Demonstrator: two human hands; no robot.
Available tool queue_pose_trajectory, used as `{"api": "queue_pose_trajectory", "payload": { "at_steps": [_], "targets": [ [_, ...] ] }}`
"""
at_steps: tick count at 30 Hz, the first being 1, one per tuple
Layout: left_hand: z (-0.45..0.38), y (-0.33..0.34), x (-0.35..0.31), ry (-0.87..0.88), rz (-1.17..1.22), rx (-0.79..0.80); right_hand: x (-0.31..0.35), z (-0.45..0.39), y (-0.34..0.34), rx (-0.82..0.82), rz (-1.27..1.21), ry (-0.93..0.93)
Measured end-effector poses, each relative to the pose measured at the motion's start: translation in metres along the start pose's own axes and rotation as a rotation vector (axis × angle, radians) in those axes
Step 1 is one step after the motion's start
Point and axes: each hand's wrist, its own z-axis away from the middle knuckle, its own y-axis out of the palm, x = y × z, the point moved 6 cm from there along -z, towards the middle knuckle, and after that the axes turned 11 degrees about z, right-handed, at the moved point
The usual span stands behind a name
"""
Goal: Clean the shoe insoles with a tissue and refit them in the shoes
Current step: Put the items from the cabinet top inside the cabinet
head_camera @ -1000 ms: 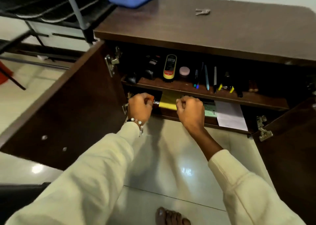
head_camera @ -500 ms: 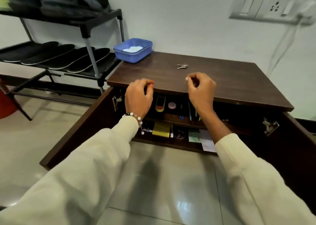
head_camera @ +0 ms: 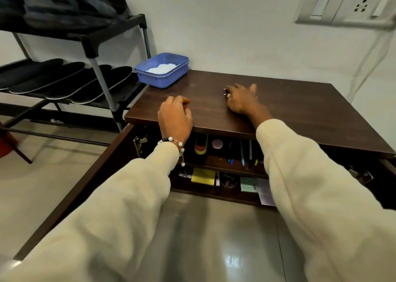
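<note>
Cabinet [head_camera: 289, 112]: low, dark brown wood-grain laminate, flat rectangular top with a matte sheen; both doors swung open, metal hinges showing.

Left hand [head_camera: 174, 118]: over the cabinet's front-left edge, fingers curled loosely inward, nothing visibly held. Beaded bracelet [head_camera: 173, 141] of white and dark round beads at the wrist; cream soft-knit sleeve.

Right hand [head_camera: 242, 99]: flat-ish on the cabinet top near its middle, fingers reaching onto small metal keys [head_camera: 225, 93]; whether it pinches them or only touches them cannot be told.

Tub [head_camera: 162, 70]: blue plastic, rectangular with rounded corners, on the cabinet's back-left corner; crumpled white tissue [head_camera: 160, 68] inside.

Insoles [head_camera: 64, 81]: several black, long, flat, rounded-toe shapes with pale edges, lying side by side on the lower shelf of the rack [head_camera: 96, 52], left of the cabinet. The rack has black plastic shelves and grey metal tubes; dark fabric items on its upper shelf, shoes not clearly made out.

Inside the cabinet, upper shelf: a black-and-yellow oblong brush, a round pink lid, pens. Lower shelf: yellow sticky notes [head_camera: 203, 175], a round black tin [head_camera: 228, 179], a green card, white paper.

Wall above the cabinet: white switch plate [head_camera: 342, 2], white cord hanging. Floor: glossy pale tiles.
</note>
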Motion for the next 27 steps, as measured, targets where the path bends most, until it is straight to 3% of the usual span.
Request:
{"api": "queue_pose_trajectory", "payload": {
  "at_steps": [4,8,12,14,16,18,21,23,27],
  "targets": [
    [-0.001,0.000,0.000,0.004,-0.009,0.006,0.004,0.004,-0.019,-0.217,-0.008,-0.007],
    [0.002,-0.006,-0.001,-0.002,0.101,-0.004,0.003,0.020,-0.025,-0.255,-0.027,0.089],
    [0.016,-0.021,-0.004,0.036,0.217,-0.038,0.005,0.053,-0.032,-0.341,-0.043,0.073],
    [0.027,-0.031,-0.005,0.056,0.254,-0.080,0.006,0.073,-0.037,-0.420,-0.112,0.086],
    [0.042,-0.041,-0.003,0.071,0.282,-0.133,0.008,0.097,-0.040,-0.442,-0.354,0.110],
    [0.059,-0.046,0.004,0.067,0.292,-0.146,0.021,0.128,-0.035,-0.345,-0.766,0.084],
    [0.086,-0.042,0.028,-0.015,0.252,-0.064,0.056,0.173,-0.010,-0.019,-1.336,-0.004],
    [0.105,-0.034,0.056,-0.138,0.218,-0.006,0.076,0.189,0.024,0.187,-1.420,0.025],
    [0.149,-0.020,0.126,-0.476,0.155,0.061,0.096,0.194,0.119,0.497,-1.396,0.299]
  ]
}}
